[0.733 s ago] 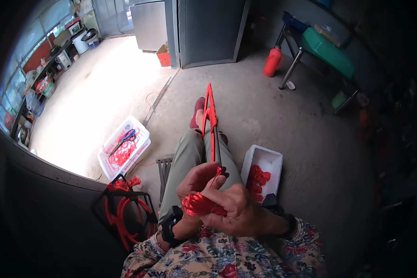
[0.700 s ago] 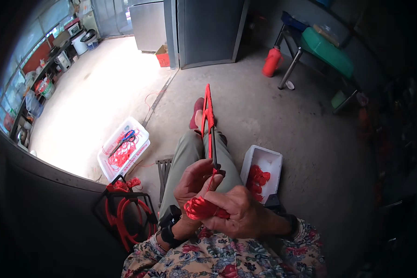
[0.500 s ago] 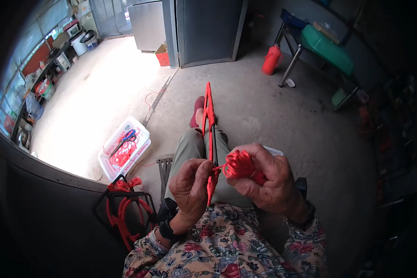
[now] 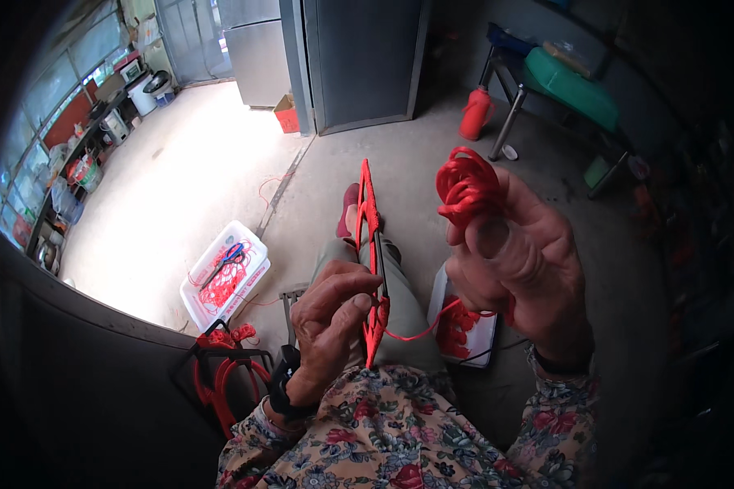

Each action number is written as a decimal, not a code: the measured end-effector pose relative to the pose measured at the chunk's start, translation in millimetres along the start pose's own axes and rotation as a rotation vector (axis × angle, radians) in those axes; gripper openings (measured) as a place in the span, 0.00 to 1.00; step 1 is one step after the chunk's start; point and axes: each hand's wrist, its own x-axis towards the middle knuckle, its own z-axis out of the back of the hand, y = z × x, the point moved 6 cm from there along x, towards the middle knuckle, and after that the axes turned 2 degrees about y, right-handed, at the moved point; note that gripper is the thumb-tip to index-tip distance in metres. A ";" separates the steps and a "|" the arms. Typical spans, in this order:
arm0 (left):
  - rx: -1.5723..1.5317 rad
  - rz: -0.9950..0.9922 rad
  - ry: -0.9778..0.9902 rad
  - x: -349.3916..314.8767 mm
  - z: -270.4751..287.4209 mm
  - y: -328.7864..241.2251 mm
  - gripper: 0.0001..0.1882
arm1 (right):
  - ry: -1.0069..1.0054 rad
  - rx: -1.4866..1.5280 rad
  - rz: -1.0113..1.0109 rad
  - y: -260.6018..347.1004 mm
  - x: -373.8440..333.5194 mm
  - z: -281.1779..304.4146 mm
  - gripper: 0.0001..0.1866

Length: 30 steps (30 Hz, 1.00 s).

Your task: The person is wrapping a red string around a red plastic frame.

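Observation:
A narrow frame wrapped in red cord (image 4: pixel 367 204), with a dark bar along it, stands upright between my legs, seen nearly edge-on. My left hand (image 4: pixel 330 318) is at its near part, thumb and forefinger closed against its side; the exact grip is partly hidden. Off to the right, my right hand (image 4: pixel 522 261) is raised and closed round a looped bundle of red cord (image 4: pixel 467 187). A single red strand (image 4: pixel 412 337) sags from the frame by my left fingers across to my right hand.
At left a white plastic tub (image 4: pixel 257 273) holds red cord scraps and blue-handled scissors (image 4: pixel 224 262). Below it stands a dark rack (image 4: pixel 261 355) with red-wrapped loops. A white tray (image 4: pixel 483 350) with red pieces lies right of my legs. Further off are a red thermos (image 4: pixel 475 116) and a table.
My right hand has moved up and right with the cord bundle, drawing out a longer strand and uncovering the white tray. My left hand stays by the frame, its forefinger now straighter.

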 end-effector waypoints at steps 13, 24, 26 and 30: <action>0.249 0.061 -0.059 -17.7 -6.8 2.8 0.12 | 0.303 0.746 0.025 18.6 43.4 -60.4 0.15; -0.430 0.414 -0.192 -9.1 10.1 43.1 0.10 | 0.402 -0.810 0.064 -35.8 10.7 20.4 0.13; -0.395 0.429 -0.169 -11.5 10.6 50.5 0.10 | 0.398 -1.130 0.126 -61.9 -7.8 29.5 0.08; -0.238 0.431 -0.103 -13.2 3.6 50.2 0.08 | 0.460 -1.404 0.222 -123.3 -30.3 34.1 0.08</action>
